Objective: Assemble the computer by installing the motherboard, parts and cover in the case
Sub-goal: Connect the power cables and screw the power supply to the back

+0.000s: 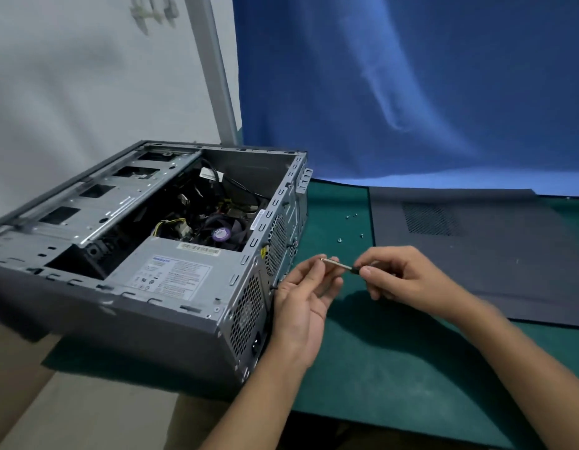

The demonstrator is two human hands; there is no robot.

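Note:
The open grey computer case [86, 306] lies on its side at the left, showing the power supply [171, 271], the fan [221, 233], cables and drive bays. Its dark cover panel [476, 254] lies flat on the green mat at the right. My right hand [402, 277] grips the handle of a small screwdriver [340, 264]. The fingertips of my left hand [304, 297] pinch at the screwdriver's tip, just right of the case's rear panel. Whether a screw sits on the tip is too small to tell.
A few loose screws [350, 227] lie on the green mat [379, 368] between the case and the cover. A blue cloth [411, 92] hangs behind, with a white wall at the left. The mat's front edge gives way to a brown tabletop [86, 417].

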